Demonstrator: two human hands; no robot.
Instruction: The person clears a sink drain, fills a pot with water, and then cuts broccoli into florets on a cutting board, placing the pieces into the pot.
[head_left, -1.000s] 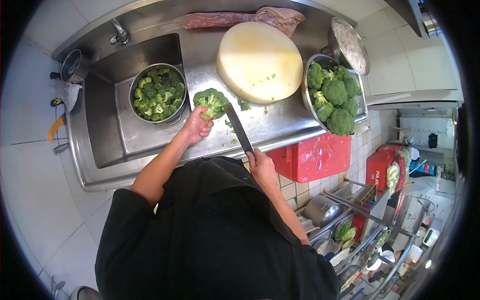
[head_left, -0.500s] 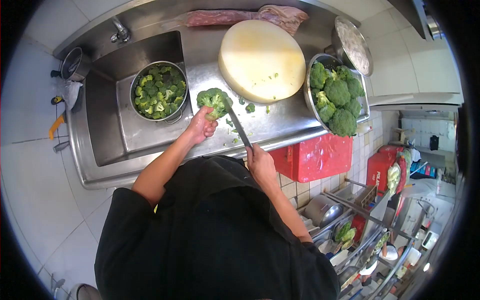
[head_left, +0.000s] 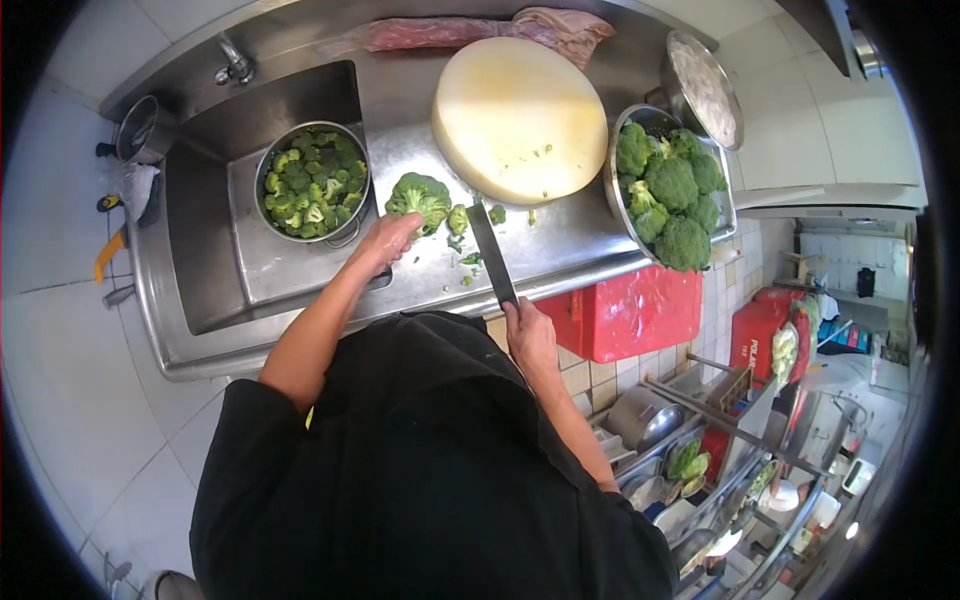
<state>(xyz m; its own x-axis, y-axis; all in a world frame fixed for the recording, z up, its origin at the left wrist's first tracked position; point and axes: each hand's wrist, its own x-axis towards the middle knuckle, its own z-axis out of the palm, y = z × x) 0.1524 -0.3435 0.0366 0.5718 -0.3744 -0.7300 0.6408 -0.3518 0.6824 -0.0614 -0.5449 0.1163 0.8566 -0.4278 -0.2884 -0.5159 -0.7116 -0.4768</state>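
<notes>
Left hand [head_left: 385, 240] grip clamped on broccoli head [head_left: 418, 194] near table's [head_left: 570, 245] front edge; right hand [head_left: 527, 330] grip closed round knife [head_left: 490, 252], blade beside a cut floret [head_left: 458, 219].

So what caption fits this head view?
Left hand holds broccoli on counter; right hand grips knife.

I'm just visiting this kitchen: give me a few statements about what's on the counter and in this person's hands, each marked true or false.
1. The left hand holds a green broccoli head. True.
2. The right hand grips a wooden spoon. False: it grips a long dark knife.
3. The steel pot in the sink holds cut broccoli florets. True.
4. The round pale cutting board is piled with whole broccoli. False: only a few green scraps lie there; whole heads fill the metal bowl at right.
</notes>
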